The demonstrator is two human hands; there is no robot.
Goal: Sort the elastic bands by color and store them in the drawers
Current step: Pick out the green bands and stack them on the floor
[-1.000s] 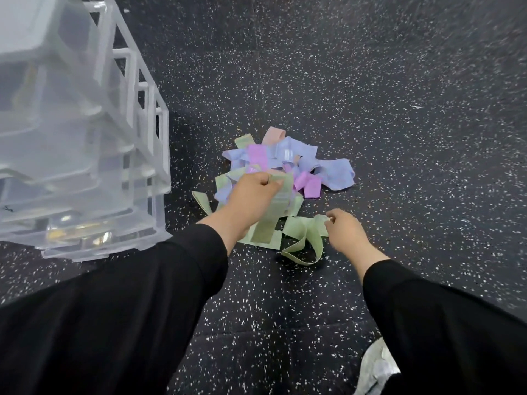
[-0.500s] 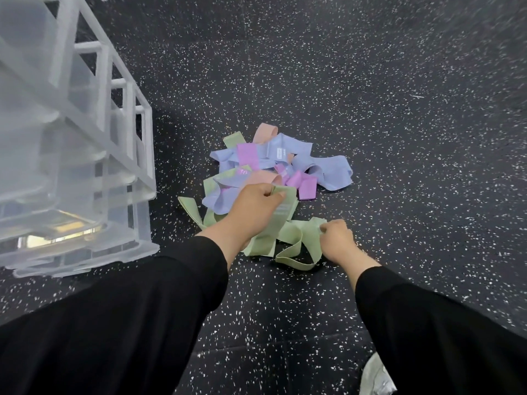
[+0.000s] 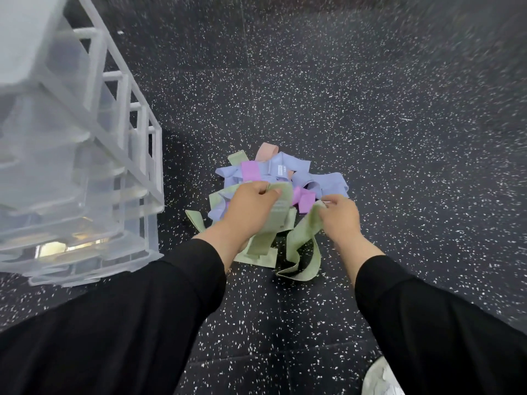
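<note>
Green bands [image 3: 273,223] are gripped in the left hand [image 3: 251,206] and pinched by the right hand [image 3: 339,215], while the mixed pile [image 3: 285,175] remains unsorted and no band is seen in the drawers [image 3: 71,181].

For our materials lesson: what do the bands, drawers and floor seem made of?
Bands: soft, matte woven elastic fabric, likely; they drape and fold limply. Drawers: translucent, glossy plastic in a white frame; light glints through. Floor: matte black with white flecks, probably rubber matting; seams show between tiles.

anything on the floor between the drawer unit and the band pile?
Head view: only bare speckled floor separates the drawer unit from the band pile. The nearest piece is a green band end.
</note>
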